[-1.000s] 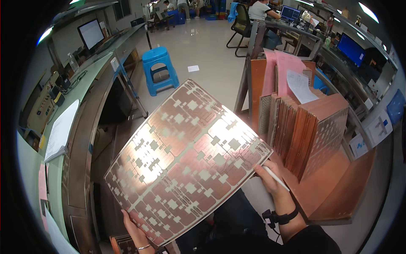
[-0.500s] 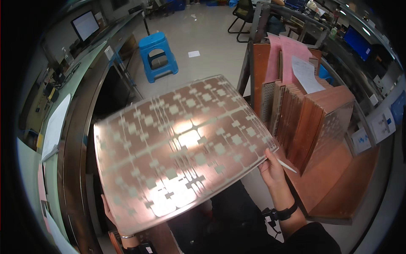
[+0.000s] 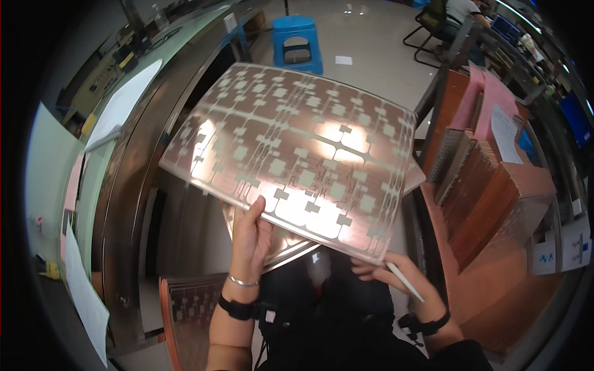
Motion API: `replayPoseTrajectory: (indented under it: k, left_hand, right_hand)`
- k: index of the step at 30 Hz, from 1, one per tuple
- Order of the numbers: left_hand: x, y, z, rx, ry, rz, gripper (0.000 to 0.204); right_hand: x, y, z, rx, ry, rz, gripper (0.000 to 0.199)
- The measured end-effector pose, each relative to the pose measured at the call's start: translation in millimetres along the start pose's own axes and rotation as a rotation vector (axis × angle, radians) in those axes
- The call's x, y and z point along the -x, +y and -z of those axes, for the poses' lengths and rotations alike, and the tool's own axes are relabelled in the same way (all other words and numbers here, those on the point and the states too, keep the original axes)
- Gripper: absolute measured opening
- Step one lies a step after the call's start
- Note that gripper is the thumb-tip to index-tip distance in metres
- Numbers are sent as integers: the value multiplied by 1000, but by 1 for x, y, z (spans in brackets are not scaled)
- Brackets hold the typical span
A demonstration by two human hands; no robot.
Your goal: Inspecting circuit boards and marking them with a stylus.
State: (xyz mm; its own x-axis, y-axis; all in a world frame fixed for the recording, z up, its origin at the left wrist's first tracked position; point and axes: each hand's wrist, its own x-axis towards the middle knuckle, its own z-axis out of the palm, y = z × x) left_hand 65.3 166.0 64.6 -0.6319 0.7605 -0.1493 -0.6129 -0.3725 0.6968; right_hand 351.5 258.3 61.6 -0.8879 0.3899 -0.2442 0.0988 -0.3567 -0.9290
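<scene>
A flat copper-coloured circuit board panel [image 3: 296, 133] with pale pad patterns is tilted in front of me, glare on its surface. My left hand [image 3: 252, 238] grips its near edge, thumb on top and fingers underneath. At the near right corner is my right hand [image 3: 390, 272], holding a white pen-like stick [image 3: 405, 282]; its fingers touch or lie just under the corner, I cannot tell which. Beneath the panel a second panel [image 3: 286, 243] shows at the lower left and again at the right; what supports it is hidden.
Upright boards [image 3: 482, 204] stand in a brown rack [image 3: 461, 281] on the right, with pink sheets [image 3: 495, 93] behind. More panels [image 3: 195, 303] stand low at the left. A bench [image 3: 133, 161] runs along the left. Beyond are a blue stool [image 3: 297, 43] and a seated person [image 3: 464, 15].
The panel has turned clockwise. My left hand has gone from its left side to the near edge. A second panel now shows underneath. The view has swung left.
</scene>
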Motion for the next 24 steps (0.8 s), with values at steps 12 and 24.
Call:
replayPoseTrajectory:
  k: [12,24]
  left_hand:
    - [-50,16,88,-63,-24,162,46]
    - [22,15,95,-783,207,-438,49]
  right_hand:
    - [16,10,44,280,381,247,49]
    - [-67,7,-16,473,36,285,8]
